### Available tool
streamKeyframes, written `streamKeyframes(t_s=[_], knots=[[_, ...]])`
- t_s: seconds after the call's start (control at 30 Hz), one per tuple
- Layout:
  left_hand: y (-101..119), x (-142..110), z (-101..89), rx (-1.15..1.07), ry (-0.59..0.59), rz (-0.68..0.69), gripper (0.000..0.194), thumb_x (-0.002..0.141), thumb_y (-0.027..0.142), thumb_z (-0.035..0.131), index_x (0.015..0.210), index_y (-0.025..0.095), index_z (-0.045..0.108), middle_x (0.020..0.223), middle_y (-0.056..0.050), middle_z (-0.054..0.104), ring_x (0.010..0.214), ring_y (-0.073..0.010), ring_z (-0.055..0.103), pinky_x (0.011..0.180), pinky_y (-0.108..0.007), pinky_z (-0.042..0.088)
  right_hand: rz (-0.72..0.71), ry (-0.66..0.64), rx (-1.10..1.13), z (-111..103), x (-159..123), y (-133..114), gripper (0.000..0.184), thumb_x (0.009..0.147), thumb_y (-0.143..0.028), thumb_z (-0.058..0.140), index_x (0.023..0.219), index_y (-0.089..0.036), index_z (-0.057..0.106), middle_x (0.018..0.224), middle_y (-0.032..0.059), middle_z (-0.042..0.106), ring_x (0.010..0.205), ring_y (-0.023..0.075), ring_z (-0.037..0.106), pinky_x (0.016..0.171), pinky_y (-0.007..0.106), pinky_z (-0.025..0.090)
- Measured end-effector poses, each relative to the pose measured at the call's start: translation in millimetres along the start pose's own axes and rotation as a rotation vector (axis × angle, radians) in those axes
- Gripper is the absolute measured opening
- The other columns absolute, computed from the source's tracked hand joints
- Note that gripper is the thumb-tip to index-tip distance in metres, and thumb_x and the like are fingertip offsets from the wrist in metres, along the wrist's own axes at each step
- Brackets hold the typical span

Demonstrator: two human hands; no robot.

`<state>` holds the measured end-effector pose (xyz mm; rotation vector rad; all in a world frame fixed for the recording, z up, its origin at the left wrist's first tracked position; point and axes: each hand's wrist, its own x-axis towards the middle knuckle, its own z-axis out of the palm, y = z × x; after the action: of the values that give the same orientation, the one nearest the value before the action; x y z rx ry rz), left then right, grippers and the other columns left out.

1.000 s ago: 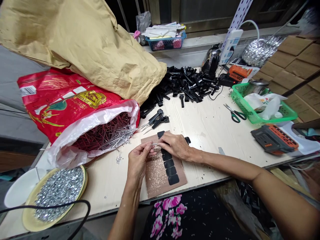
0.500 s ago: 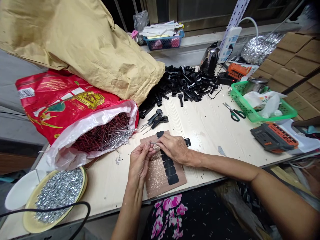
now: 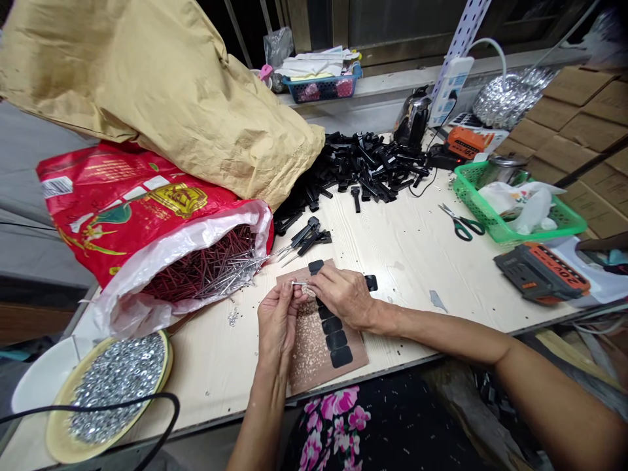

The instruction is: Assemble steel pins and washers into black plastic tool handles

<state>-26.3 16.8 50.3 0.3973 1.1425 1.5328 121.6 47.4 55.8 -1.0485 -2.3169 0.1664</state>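
Note:
A thin silver metal pin (image 3: 300, 283) spans the gap between my two hands, above a brown board (image 3: 307, 353). My left hand (image 3: 278, 317) pinches its left end between thumb and fingers. The fingertips of my right hand (image 3: 346, 297) are closed at its other end, where the exact grip is hidden. Rounded black square pads (image 3: 336, 340) form a column on the board, partly covered by my right hand. Pale specks are scattered over the board's left part. Another black pad (image 3: 371, 282) lies on the table just beyond my right hand.
A red bag (image 3: 132, 196) spills long thin metal pins at the left, near a yellow bowl (image 3: 52, 432) of small metal rings. Black clip-like parts (image 3: 367, 167) are heaped behind. Scissors (image 3: 461, 222), a green basket (image 3: 505, 232) and a battery pack (image 3: 540, 271) sit right.
The whole view has shifted slightly. Both hands keep nearly the same place and pose, and the pin between them shows a little more clearly.

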Motion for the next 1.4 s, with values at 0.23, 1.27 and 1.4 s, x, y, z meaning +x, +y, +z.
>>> streamKeyframes(t_s=[0.23,1.27,1.4], knots=[[3,-2,4.6,-0.027,-0.028,0.002,0.029,0.058,0.027,0.083,0.077,0.01,0.069,0.062,0.0,0.062,0.055,-0.005,0.055,0.058,-0.015,0.052,0.034,-0.006,0.061,-7,2,-5,0.025,0.096,-0.027,0.041,0.089,-0.017,0.062,0.084,0.0041,0.061,0.071,0.0124,0.054,0.062,0.024,0.037],[8,-5,9.2,-0.143,-0.006,-0.077,0.025,0.059,0.022,0.082,0.076,0.011,0.068,0.064,0.001,0.062,0.056,-0.0054,0.058,0.061,-0.015,0.055,0.231,-0.073,0.502,-11,11,-4,0.015,0.091,-0.028,0.05,0.087,-0.018,0.061,0.083,0.0008,0.063,0.073,0.0117,0.057,0.068,0.024,0.044],[6,-4,7.9,-0.094,0.003,-0.04,0.028,0.058,0.025,0.083,0.077,0.011,0.069,0.062,0.001,0.063,0.056,-0.0061,0.059,0.063,-0.017,0.055,0.207,-0.073,0.387,-10,11,-5,0.015,0.092,-0.028,0.05,0.09,-0.018,0.062,0.085,0.0018,0.063,0.074,0.012,0.057,0.065,0.023,0.043]])
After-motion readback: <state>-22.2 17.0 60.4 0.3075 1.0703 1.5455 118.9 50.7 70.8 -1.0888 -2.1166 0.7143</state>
